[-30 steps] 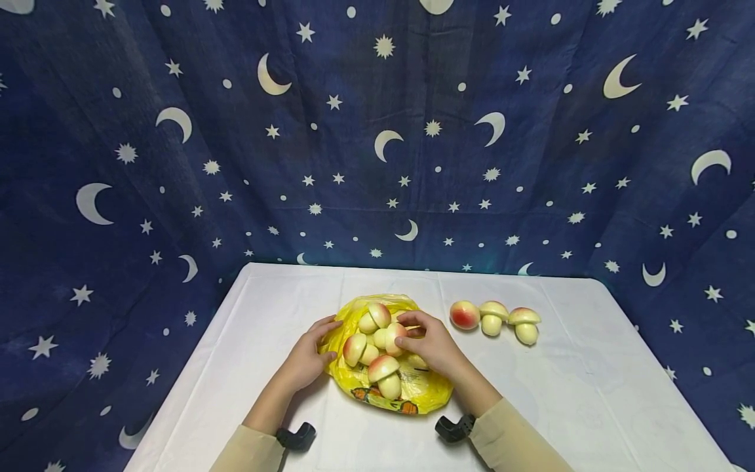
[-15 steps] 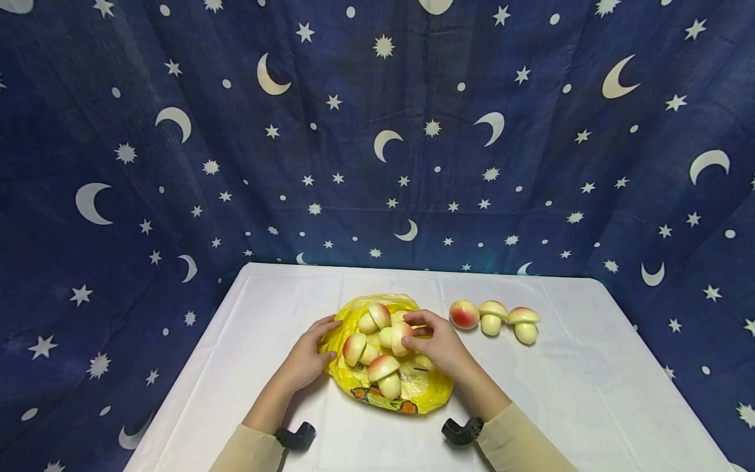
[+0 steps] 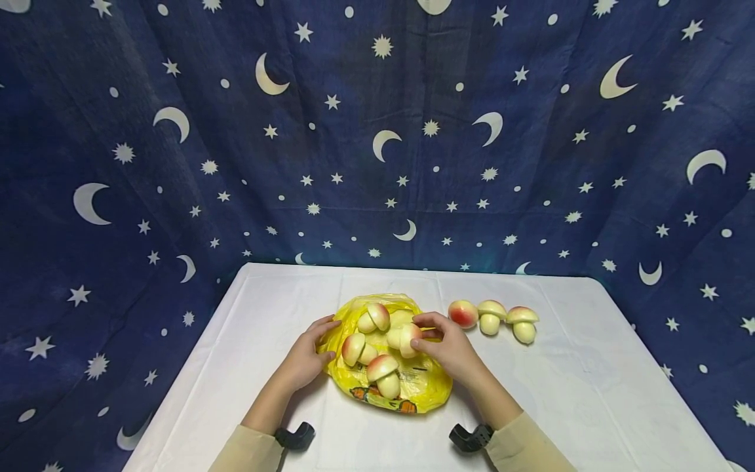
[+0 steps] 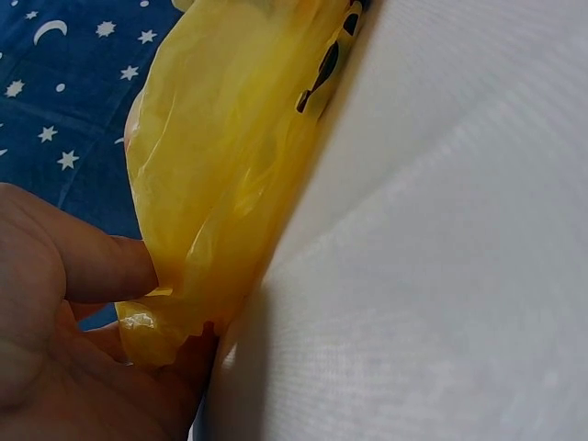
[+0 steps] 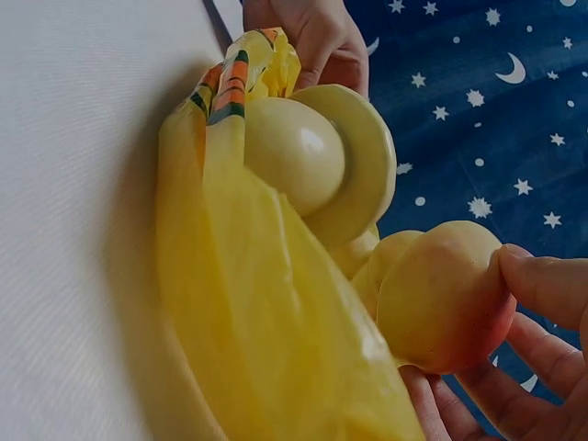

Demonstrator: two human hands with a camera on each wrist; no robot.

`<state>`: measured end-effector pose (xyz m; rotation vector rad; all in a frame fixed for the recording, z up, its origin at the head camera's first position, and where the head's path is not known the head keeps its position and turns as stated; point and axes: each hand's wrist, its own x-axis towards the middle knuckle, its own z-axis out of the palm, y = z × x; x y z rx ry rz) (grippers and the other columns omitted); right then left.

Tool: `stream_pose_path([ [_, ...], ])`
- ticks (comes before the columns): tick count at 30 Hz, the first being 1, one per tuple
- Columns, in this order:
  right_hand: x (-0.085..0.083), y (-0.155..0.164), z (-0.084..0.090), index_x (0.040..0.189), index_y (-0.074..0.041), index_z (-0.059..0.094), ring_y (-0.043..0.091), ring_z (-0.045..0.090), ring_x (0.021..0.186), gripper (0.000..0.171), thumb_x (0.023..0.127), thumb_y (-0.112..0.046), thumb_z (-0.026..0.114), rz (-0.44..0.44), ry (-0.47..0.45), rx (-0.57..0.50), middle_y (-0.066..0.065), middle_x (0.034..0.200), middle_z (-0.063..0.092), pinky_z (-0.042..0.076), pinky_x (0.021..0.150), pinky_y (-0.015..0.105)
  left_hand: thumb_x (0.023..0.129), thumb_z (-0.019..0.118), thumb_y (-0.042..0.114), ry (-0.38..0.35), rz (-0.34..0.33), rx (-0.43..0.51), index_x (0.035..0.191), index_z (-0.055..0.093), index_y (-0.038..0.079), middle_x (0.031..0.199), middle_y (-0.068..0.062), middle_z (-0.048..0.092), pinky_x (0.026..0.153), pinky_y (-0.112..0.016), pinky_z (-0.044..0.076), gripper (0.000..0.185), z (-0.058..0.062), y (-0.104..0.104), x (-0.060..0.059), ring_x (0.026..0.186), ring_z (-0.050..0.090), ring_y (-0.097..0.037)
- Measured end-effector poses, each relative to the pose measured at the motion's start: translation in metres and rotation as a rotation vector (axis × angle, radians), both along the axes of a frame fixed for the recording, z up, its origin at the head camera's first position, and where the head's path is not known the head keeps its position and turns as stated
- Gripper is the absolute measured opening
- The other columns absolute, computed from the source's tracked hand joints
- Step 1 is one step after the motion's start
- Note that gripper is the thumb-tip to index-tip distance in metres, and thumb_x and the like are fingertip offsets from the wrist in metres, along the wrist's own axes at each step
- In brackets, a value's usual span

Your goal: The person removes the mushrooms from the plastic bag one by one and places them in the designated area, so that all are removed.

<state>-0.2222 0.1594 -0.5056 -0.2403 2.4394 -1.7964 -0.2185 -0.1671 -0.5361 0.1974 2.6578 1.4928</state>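
Note:
A yellow plastic bag (image 3: 430, 390) lies spread on the table with several toy mushrooms on it, red-and-cream caps on pale stems. At the bag's left side, my left hand (image 3: 305, 354) pinches its edge between thumb and fingers, as the left wrist view shows on the crumpled plastic (image 4: 211, 165). My right hand (image 3: 451, 349) grips one mushroom (image 3: 406, 339) by its cap over the bag's right half. In the right wrist view, thumb and fingers hold that cap (image 5: 446, 303); another mushroom (image 5: 294, 152) sits nearer the bag's front. A pale shape behind the held mushroom is partly hidden.
On the table to the right, three more mushrooms stand in a row: one showing its red cap (image 3: 463, 314), a middle one (image 3: 490, 318) and a right one (image 3: 523, 324). White cloth (image 3: 590, 393) covers the table. A dark blue star-and-moon curtain (image 3: 348, 157) hangs behind.
My right hand has shifted slightly right, carrying the gripped mushroom away from the others on the bag. The left hand and the row of three mushrooms have stayed put.

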Motion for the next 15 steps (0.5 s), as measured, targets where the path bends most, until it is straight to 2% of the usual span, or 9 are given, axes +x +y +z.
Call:
stream_pose_path([
  [10,0.006,0.016,0.005,0.136,0.002,0.066,0.031,0.071,0.114,0.047,0.093,-0.006,0.081,-0.004,0.000,-0.021,0.023,0.137,0.069,0.060,0.089,0.017,0.095,0.071,-0.006,0.022,-0.011,-0.007,0.152,0.061,0.013,0.173,-0.009,0.042,0.133,-0.065,0.024,0.061,0.000,0.000,0.001,0.164,0.032,-0.041],
  [15,0.006,0.026,0.003,0.136,0.001,0.066,0.030,0.072,0.115,0.047,0.092,-0.006,0.082,-0.022,0.005,0.001,0.021,0.136,0.069,0.060,0.090,0.017,0.095,0.071,-0.005,0.024,-0.009,-0.013,0.152,0.061,0.015,0.173,-0.008,0.041,0.133,-0.064,0.023,0.061,-0.001,0.000,0.001,0.164,0.032,-0.041],
])
